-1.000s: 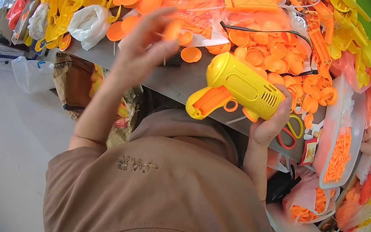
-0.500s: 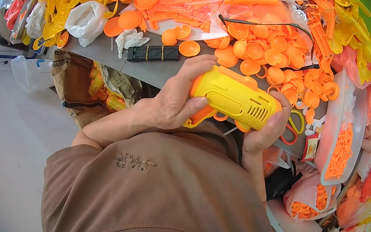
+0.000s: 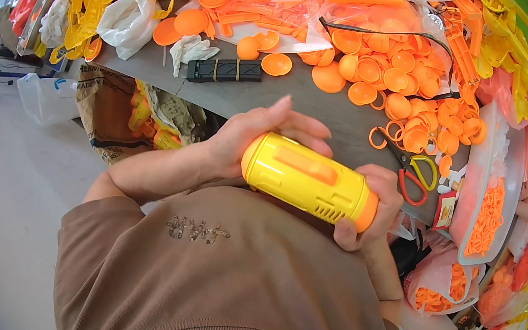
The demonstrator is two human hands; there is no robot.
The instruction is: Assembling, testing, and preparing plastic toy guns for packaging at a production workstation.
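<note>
One yellow toy barrel (image 3: 308, 192), at six o'clock from the bench (image 3: 346, 119), slants roughly ten to four, right hand (image 3: 384, 207) with fingers curled round its four-o'clock end, left hand (image 3: 263, 127), fingers outstretched, against its ten-o'clock end.

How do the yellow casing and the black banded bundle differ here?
The yellow casing is rounded, with orange ends; the black banded bundle is straight-edged, with two tan bands. The casing is gripped in the right hand, while the bundle lies on the table. Both are longer than wide.
</note>
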